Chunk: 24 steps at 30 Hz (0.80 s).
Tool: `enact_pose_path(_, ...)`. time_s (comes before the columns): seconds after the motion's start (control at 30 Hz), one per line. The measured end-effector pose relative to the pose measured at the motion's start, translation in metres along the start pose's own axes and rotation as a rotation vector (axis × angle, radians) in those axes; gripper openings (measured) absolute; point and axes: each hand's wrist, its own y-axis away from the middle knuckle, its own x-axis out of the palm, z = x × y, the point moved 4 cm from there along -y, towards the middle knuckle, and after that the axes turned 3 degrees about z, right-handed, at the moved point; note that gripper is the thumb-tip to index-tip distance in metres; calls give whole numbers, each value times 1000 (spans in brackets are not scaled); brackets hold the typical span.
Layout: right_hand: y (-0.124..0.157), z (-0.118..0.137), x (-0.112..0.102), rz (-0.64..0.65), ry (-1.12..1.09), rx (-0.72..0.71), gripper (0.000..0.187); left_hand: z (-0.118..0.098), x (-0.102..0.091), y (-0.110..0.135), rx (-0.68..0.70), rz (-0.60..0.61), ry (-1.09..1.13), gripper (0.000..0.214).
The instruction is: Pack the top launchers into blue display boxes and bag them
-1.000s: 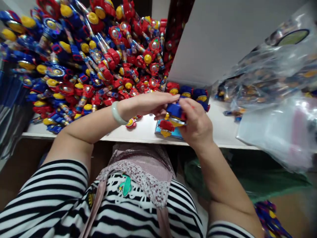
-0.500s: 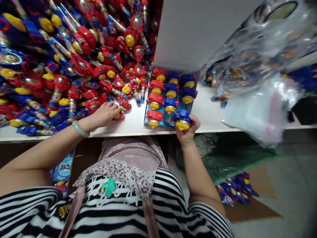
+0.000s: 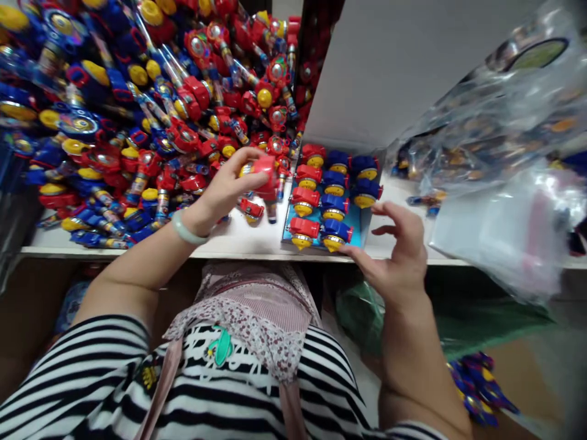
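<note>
My left hand [image 3: 232, 188], with a pale bangle at the wrist, grips a red toy spinning top [image 3: 265, 177] that has a clear tube at its lower end. It is held above the white bench, left of the display box [image 3: 361, 227]. In this box stand rows of red tops [image 3: 304, 200] and blue tops [image 3: 334, 206], their yellow tips facing me. My right hand [image 3: 398, 247] is open at the box's right front corner, thumb close to the nearest blue top [image 3: 336, 234]; I cannot tell whether they touch. Nothing lies between its fingers.
A big heap of red and blue tops with tubes [image 3: 151, 116] covers the left of the bench. One red piece [image 3: 252, 209] lies apart near the box. Clear plastic bags [image 3: 499, 226] sit at the right, overhanging the bench edge. Below is a green sack [image 3: 495, 321].
My right hand has let go of a blue top, now standing in the front of the box, and opened to the right. My left hand has lifted a red top from the heap's edge.
</note>
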Motion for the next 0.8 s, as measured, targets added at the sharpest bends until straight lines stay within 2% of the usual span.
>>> enact_pose_path(0.07, -35, 25, 5, -16, 10, -77, 85, -27, 27, -13, 100, -3, -44, 37)
enact_pose_path(0.13, -65, 44, 20, -30, 5, -123, 79, -51, 46, -21, 178, 40, -113, 39)
enact_pose_path(0.17, -75, 49, 26, -52, -3, -138, 76, -59, 49, -23, 204, 75, -146, 37)
enact_pose_path(0.23, -83, 50, 27, -132, -36, -173, 72, -64, 42, -25, 235, 137, -214, 33)
enact_pose_path(0.3, -74, 35, 9, -271, -104, -214, 72, -50, 19, -25, 244, 169, -319, 35)
enact_pose_path(0.33, -65, 22, -5, -348, -141, -215, 73, -35, 6, -23, 230, 193, -400, 36)
enact_pose_path(0.4, -41, -12, -35, -469, -187, -161, 71, 6, -14, -20, 154, 305, -641, 32)
enact_pose_path(0.43, -29, -31, -47, -498, -199, -108, 69, 31, -18, -17, 72, 415, -803, 28)
enact_pose_path(0.5, -7, -66, -57, -479, -224, 32, 63, 74, -20, -11, -47, 592, -1080, 32)
enact_pose_path(0.53, 2, -81, -55, -440, -240, 98, 62, 90, -18, -9, -79, 650, -1185, 36)
enact_pose_path(0.6, 15, -106, -38, -345, -259, 187, 62, 106, -12, -7, -88, 690, -1304, 44)
enact_pose_path(0.67, 22, -121, -14, -289, -244, 190, 61, 109, -7, -8, -84, 699, -1340, 44)
enact_pose_path(0.73, 28, -131, 6, -293, -223, 165, 58, 106, -4, -8, -65, 713, -1336, 42)
enact_pose_path(0.8, 34, -138, 17, -310, -226, 170, 57, 103, -2, -9, -39, 751, -1321, 40)
